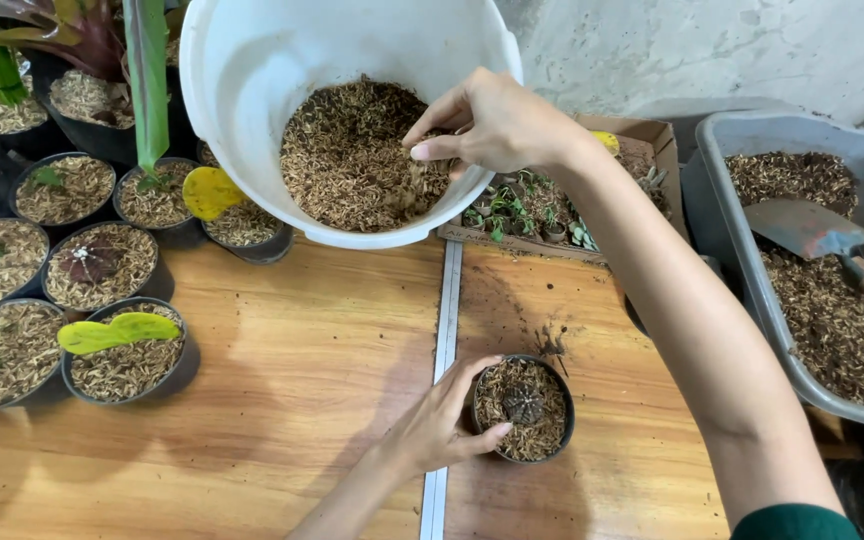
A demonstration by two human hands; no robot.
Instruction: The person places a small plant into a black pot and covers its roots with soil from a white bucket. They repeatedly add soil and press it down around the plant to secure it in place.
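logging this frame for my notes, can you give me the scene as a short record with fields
left hand: left hand cups the side of a small black pot on the wooden table
pot contents: husk mix around a small dark cactus
right hand: right hand reaches into a tilted white bucket, pinching husk mix
left of table: filled black pots with plants
right: grey tub of mix with a trowel
behind: cardboard tray of seedlings

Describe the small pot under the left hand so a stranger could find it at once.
On the wooden table, right of the metal strip, the left hand cups a small round black pot. It stands alone, holding a tiny dark cactus, unlike the clustered leafy pots far left.
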